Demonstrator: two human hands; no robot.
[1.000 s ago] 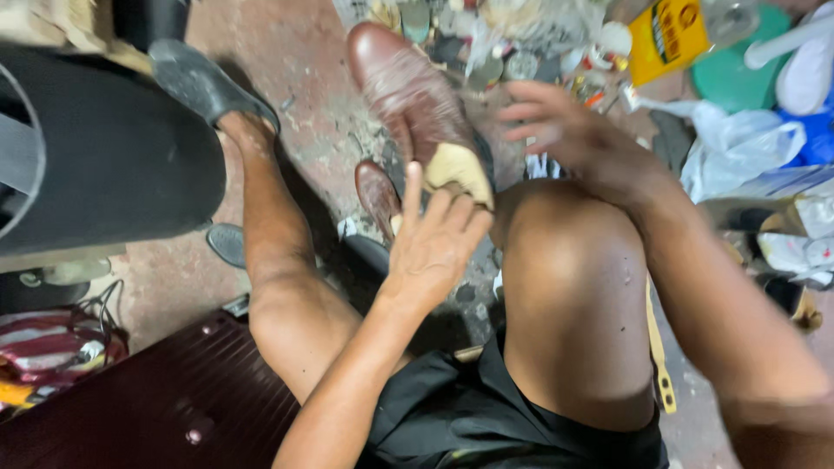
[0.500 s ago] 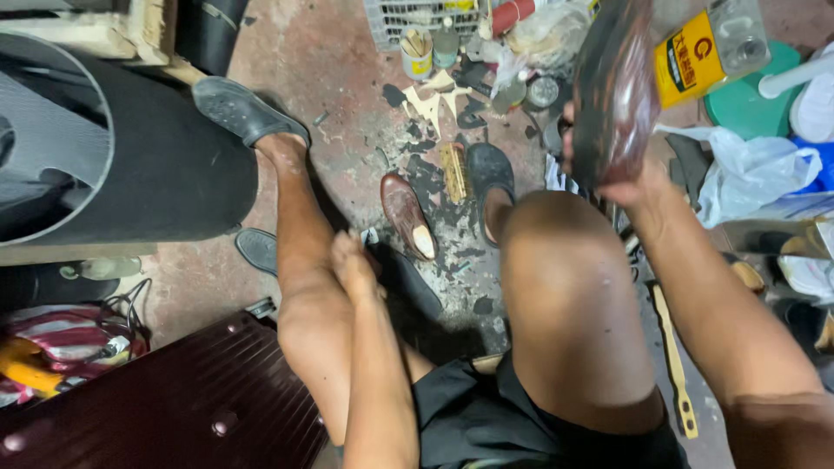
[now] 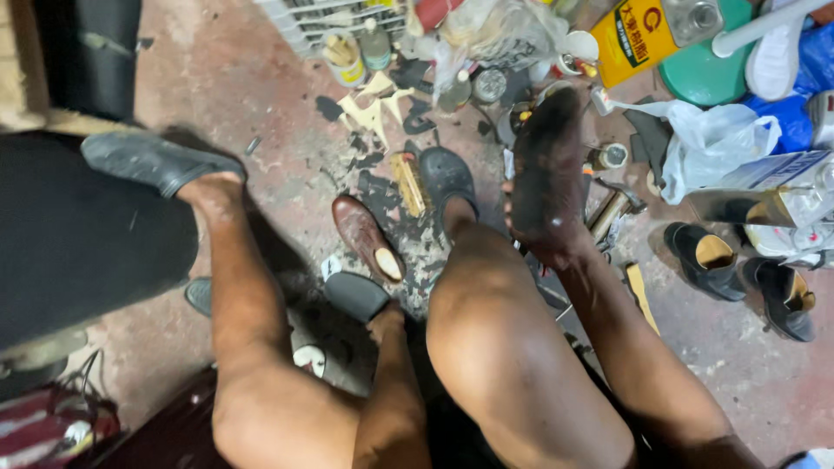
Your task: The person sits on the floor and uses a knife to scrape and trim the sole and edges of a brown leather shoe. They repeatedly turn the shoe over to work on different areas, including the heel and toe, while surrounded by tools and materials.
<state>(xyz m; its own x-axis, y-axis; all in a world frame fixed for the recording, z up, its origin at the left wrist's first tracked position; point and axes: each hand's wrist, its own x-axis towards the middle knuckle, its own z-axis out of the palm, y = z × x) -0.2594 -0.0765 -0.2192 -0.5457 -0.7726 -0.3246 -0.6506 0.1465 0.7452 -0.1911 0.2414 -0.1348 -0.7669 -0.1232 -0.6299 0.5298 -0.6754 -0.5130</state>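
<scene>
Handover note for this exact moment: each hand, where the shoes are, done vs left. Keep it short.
Right hand: grips a dark shoe, held up sole toward the camera, beside the right knee.
Left hand: down between the knees, fingers hidden; cannot tell whether it holds anything.
Brown shoe: lies on the floor in front of the legs, opening upward, touched by neither hand.
Done: one shoe is lifted, sole exposed and dirty.
Left: nothing shows work on that sole yet; the brown shoe waits on the floor.
</scene>
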